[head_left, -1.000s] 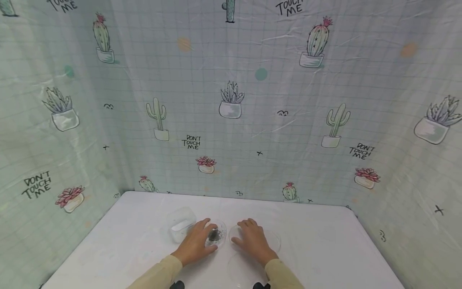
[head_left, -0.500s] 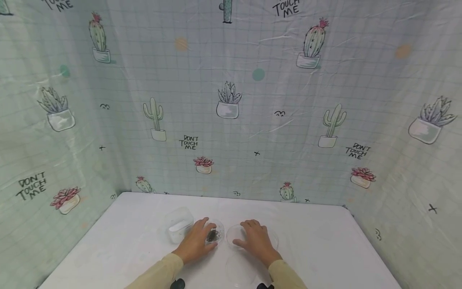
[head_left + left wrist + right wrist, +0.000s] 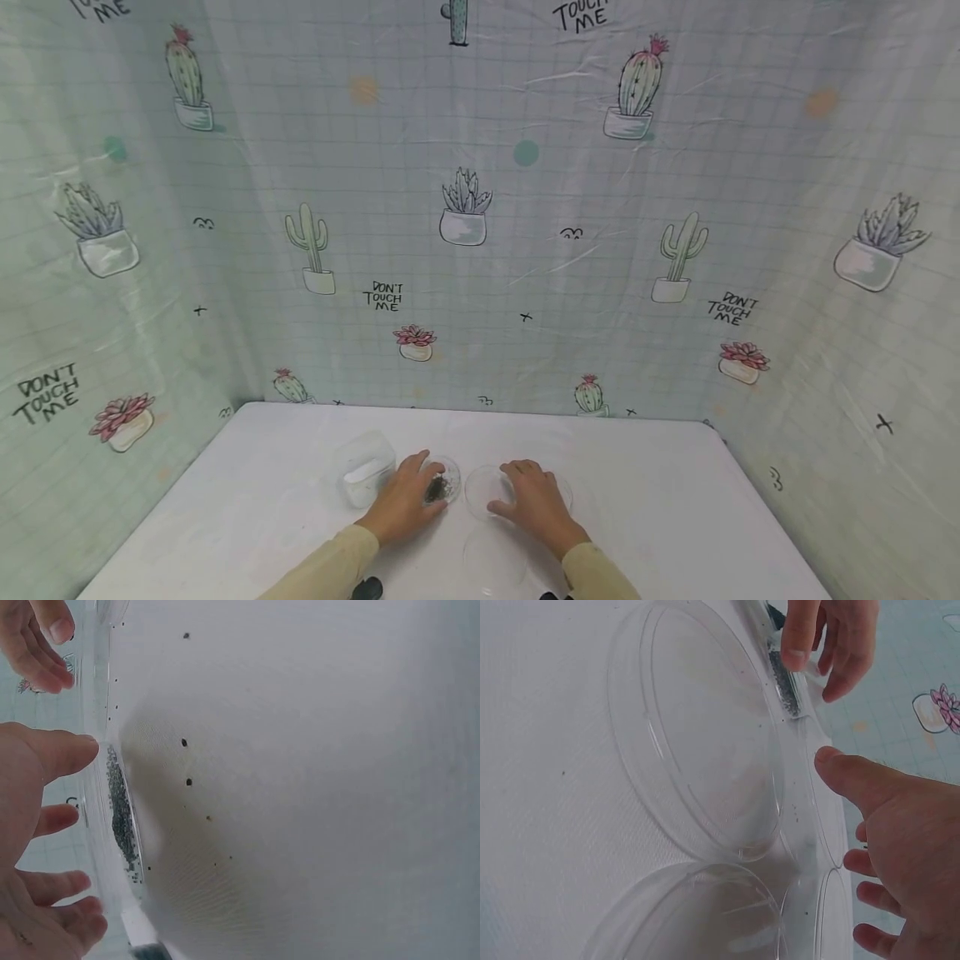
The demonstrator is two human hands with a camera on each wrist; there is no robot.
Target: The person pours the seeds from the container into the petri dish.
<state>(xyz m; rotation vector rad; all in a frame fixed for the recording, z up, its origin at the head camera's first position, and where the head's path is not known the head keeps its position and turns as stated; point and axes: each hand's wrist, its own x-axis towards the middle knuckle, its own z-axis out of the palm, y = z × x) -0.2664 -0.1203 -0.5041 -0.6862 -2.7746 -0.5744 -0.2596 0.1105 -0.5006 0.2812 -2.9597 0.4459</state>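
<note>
My left hand (image 3: 403,498) spreads its thumb and fingers about a small clear round dish (image 3: 452,483) that contains dark grains (image 3: 120,814). In the left wrist view its thumb (image 3: 71,752) comes right to one end of the dish, and the fingers are loosely bent. My right hand (image 3: 534,504) hangs over clear round dishes, fingers apart and relaxed, with nothing between thumb and fingers. One such dish (image 3: 477,493) shows left of it, another (image 3: 567,494) partly hidden behind it. A third clear dish (image 3: 705,727) lies nearer me.
A clear box (image 3: 365,454) with a white strip in it stands left of my left hand. Dark specks (image 3: 184,742) lie on the white table (image 3: 637,500). A cactus-patterned sheet (image 3: 525,275) hangs behind and along both sides.
The view has shifted, so everything sits slightly further left in the picture. Both hands keep nearly the same pose over the dishes.
</note>
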